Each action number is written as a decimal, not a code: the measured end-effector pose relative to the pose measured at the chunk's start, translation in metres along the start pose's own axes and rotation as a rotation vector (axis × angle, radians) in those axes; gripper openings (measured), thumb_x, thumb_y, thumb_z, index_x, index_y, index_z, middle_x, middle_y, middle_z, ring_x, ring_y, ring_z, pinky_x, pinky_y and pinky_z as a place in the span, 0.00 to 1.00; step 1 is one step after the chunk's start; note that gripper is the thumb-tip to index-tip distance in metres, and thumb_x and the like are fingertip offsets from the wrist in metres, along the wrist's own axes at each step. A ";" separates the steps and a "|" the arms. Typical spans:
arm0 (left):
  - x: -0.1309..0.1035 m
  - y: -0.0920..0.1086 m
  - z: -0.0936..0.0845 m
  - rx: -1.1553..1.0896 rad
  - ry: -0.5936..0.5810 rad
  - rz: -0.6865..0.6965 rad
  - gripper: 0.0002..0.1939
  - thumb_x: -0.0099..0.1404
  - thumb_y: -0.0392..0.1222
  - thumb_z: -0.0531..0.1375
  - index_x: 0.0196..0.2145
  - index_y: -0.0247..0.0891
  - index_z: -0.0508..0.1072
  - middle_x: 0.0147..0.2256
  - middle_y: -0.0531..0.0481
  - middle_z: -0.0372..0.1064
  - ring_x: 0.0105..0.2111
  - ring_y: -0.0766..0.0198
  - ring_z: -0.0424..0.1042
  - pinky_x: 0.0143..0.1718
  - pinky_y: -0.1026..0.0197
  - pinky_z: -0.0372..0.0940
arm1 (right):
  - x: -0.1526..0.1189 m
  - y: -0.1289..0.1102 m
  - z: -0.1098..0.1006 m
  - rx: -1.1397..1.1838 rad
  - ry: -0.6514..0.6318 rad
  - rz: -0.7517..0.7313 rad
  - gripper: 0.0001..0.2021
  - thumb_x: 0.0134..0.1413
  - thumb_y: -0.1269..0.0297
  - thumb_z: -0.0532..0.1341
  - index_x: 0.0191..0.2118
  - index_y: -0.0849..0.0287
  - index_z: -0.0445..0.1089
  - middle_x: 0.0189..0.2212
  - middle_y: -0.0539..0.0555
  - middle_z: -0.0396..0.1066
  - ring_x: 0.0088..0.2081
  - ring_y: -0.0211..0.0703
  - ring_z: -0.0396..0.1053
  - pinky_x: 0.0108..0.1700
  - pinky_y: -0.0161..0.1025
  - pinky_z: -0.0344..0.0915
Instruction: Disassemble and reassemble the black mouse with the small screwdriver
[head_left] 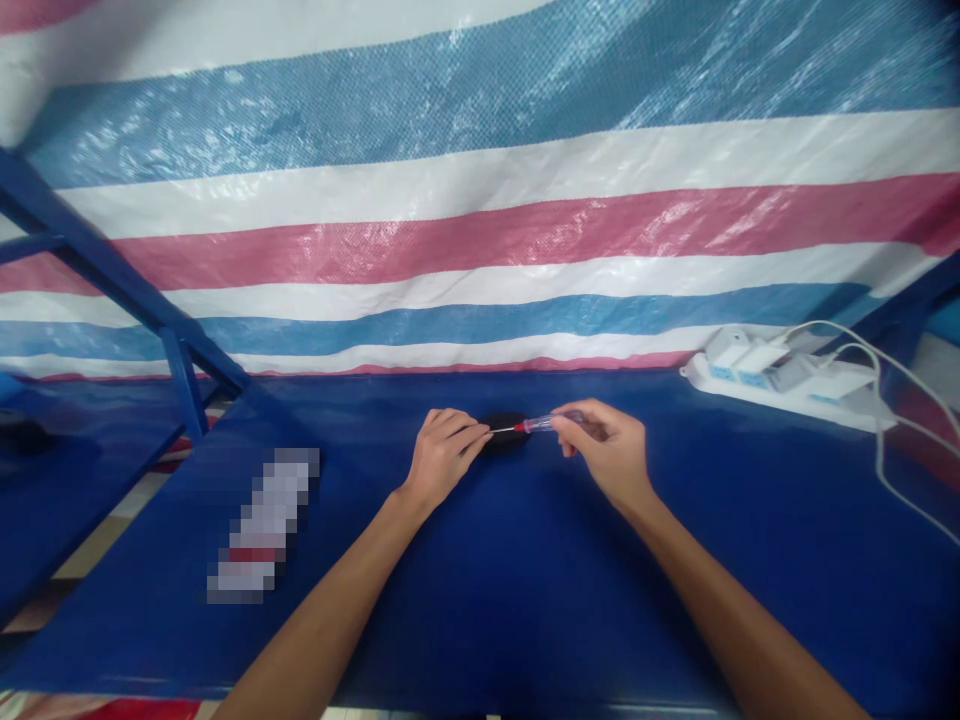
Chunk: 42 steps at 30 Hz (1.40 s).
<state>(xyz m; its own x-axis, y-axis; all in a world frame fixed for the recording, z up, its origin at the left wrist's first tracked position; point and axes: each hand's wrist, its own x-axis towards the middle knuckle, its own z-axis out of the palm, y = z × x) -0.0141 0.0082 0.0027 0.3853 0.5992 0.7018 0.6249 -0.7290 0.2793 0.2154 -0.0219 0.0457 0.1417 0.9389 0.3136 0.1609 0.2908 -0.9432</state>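
Observation:
A screwdriver with a clear handle and a red collar lies level between my hands, its thin metal shaft pointing left. My right hand pinches the handle. My left hand has its fingers together at the shaft's tip; whatever else they may hold is too small to make out. Directly beneath the screwdriver, a dark rounded object rests on the blue table, partly covered by my left fingertips.
A white power strip with plugs and cables occupies the back right. To the left lies a pixelated flat item. Blue metal frame bars rise at the left, and a striped tarp hangs behind the table.

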 end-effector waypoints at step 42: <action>-0.003 0.015 0.006 0.015 -0.292 0.184 0.15 0.72 0.43 0.55 0.54 0.42 0.70 0.56 0.45 0.68 0.58 0.54 0.65 0.55 0.48 0.64 | 0.001 0.008 -0.005 -0.358 0.155 -0.303 0.08 0.57 0.58 0.63 0.33 0.57 0.72 0.26 0.49 0.75 0.28 0.40 0.74 0.37 0.39 0.71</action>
<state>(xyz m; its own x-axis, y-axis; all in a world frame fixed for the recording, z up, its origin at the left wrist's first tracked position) -0.0019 -0.0027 0.0012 0.6688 0.5292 0.5221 0.5359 -0.8300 0.1548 0.2217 -0.0197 0.0392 0.1759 0.7756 0.6063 0.5388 0.4396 -0.7187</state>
